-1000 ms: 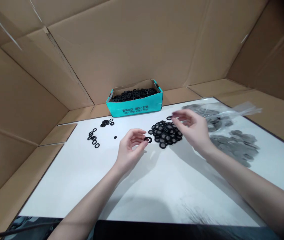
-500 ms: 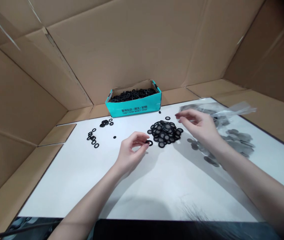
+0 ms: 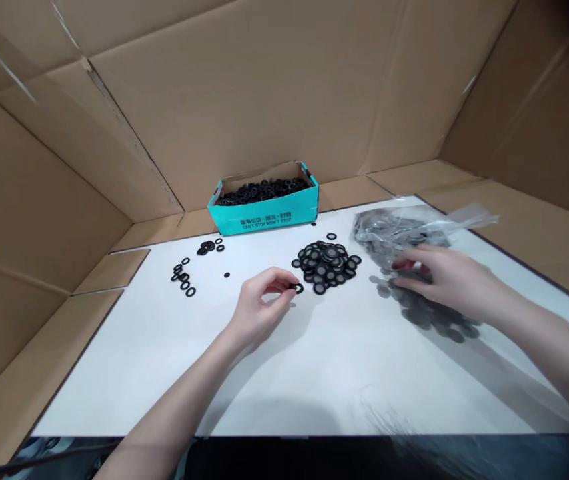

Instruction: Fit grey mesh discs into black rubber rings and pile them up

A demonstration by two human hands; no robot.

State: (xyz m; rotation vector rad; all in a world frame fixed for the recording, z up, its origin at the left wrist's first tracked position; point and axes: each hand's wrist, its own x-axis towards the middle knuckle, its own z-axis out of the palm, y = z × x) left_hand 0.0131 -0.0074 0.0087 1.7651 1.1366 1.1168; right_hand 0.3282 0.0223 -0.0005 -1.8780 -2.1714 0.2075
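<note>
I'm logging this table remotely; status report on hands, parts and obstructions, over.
Left hand: black ring pinched. Right hand: open at gray discs, contact unclear. Pile of disc-filled rings between hands. Possible snag: clear plastic bag near right hand.

**Bare hands, bare forearms, dark gear below**

From here: L hand (image 3: 264, 300) & R hand (image 3: 439, 273) both bare, w/ slim fingers & narrow wrists. L forearm (image 3: 189, 387) uncovered as far as I can see; R forearm (image 3: 529, 333) same, though its far end blurs into shadow, so can't tell re: a sleeve there. Below & btwn the hands, a plain black area (image 3: 289, 460), prob. clothing, detail too dark. Below R hand, a blurry blue-grey patch (image 3: 504, 457), material unclear, w/ fine dark strands (image 3: 387, 423), hair-like, at its L end.
</note>
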